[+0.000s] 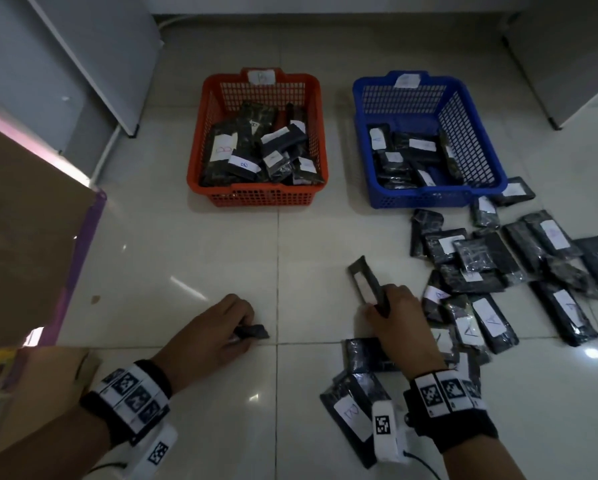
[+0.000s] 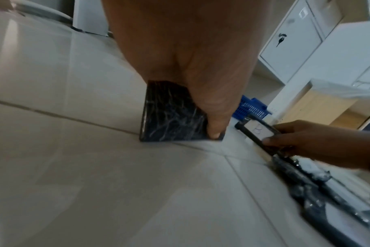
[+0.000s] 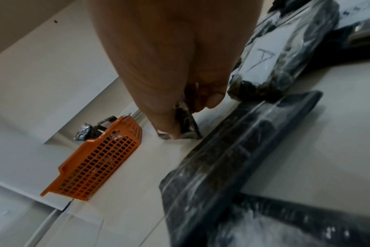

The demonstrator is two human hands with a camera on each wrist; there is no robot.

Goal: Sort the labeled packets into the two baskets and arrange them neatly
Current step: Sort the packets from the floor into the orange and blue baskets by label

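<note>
The sorting looks roughly half done; the red basket point(image 1: 257, 199) and the blue basket point(image 1: 425, 199) each hold a loose jumble of packets, not yet tidied, while a large pile of packets point(image 1: 505, 271) waits on the floor point(image 1: 186, 254) beside the blue one; the left hand point(image 1: 214, 327) has its fingers curled round a dark packet point(image 1: 252, 331) standing on edge against the tile; the right hand point(image 1: 399, 317) pinches a labelled packet point(image 1: 365, 280) by its lower end, the rest jutting up beyond the fingers

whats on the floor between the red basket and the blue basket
Nothing: in the head view only bare tiled floor separates the red basket from the blue basket.
</note>
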